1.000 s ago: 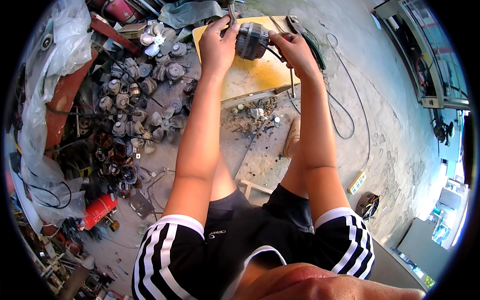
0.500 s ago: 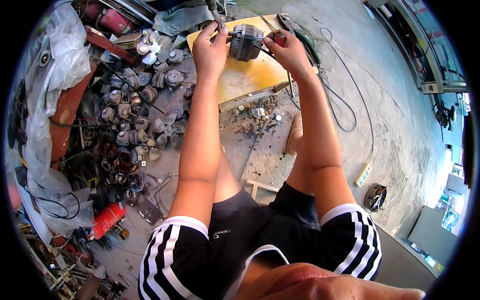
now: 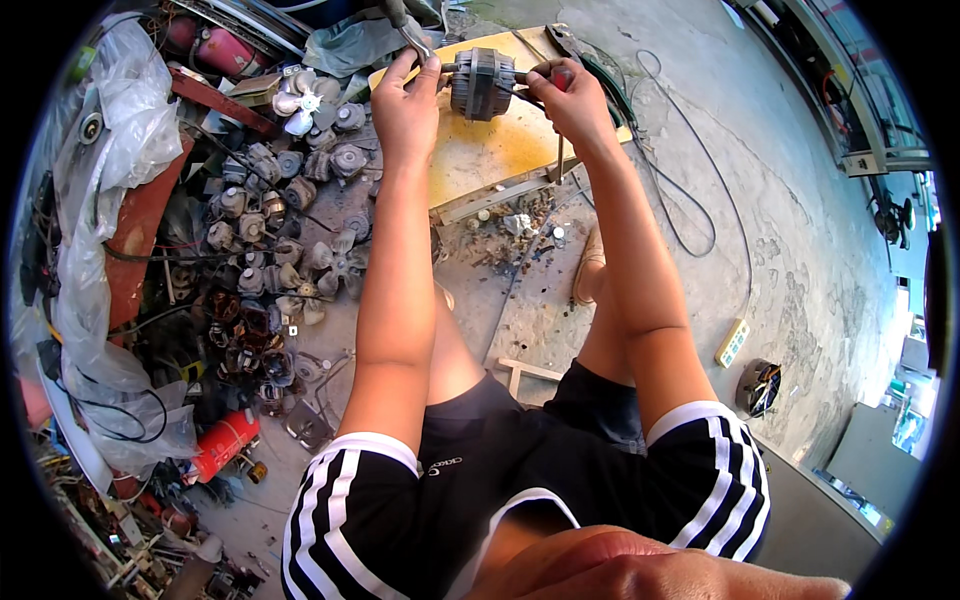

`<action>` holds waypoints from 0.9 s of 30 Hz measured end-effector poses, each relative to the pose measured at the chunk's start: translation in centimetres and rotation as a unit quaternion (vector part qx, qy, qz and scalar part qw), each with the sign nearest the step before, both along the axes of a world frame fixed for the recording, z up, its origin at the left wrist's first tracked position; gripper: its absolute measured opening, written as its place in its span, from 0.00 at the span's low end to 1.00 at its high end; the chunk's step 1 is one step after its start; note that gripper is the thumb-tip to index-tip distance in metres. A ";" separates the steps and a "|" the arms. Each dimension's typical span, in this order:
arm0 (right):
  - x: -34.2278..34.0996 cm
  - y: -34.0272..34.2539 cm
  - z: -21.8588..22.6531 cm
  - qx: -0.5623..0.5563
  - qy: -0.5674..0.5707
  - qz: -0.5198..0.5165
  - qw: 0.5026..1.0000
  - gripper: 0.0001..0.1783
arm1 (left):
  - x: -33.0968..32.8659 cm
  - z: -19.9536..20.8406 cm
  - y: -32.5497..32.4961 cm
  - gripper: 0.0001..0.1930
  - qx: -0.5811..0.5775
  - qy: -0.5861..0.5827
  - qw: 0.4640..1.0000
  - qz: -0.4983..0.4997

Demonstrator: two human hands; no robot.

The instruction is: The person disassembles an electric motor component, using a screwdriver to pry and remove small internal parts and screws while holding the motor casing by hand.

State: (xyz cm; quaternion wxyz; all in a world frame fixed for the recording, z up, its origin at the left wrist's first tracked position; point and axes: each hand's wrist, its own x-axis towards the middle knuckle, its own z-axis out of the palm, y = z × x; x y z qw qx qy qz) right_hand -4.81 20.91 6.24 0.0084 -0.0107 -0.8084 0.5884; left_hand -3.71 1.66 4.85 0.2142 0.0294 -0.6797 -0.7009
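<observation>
A small grey electric motor (image 3: 482,85) with a ribbed housing is held up between my hands, above a yellow board. My left hand (image 3: 408,112) is closed at the motor's left shaft end. A metal hand tool (image 3: 403,22), its exact kind unclear, rises from those fingers. My right hand (image 3: 575,105) is closed at the motor's right shaft end. In its grip is a screwdriver (image 3: 562,78) with a red handle; a thin metal shank shows below the hand. The fingertips partly hide both shaft ends.
The worn yellow board (image 3: 480,165) lies beneath the motor. Many used motors (image 3: 262,215) and a white fan blade (image 3: 299,103) are heaped at left, beside plastic sheeting (image 3: 130,100). A cable (image 3: 690,200) loops over the floor at right, near a power strip (image 3: 733,342).
Both hands and the motor have shifted slightly left in the picture. The shank below my right hand now stands more upright.
</observation>
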 end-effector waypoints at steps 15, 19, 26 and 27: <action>-0.4 0.3 -2.7 -0.031 0.065 -0.006 0.997 0.12 | 0.4 0.5 0.7 0.16 0.166 -0.028 0.983 -0.072; -1.0 0.1 -3.2 -0.010 0.086 0.021 0.996 0.12 | 0.7 1.0 0.8 0.15 0.166 -0.032 0.983 -0.073; -0.8 0.3 -1.8 -0.104 -0.068 0.004 0.992 0.17 | 1.3 1.9 1.2 0.12 0.152 -0.030 0.984 -0.087; -0.7 0.3 -1.5 -0.126 -0.092 -0.001 0.988 0.17 | 1.3 1.9 1.2 0.13 0.147 -0.033 0.984 -0.089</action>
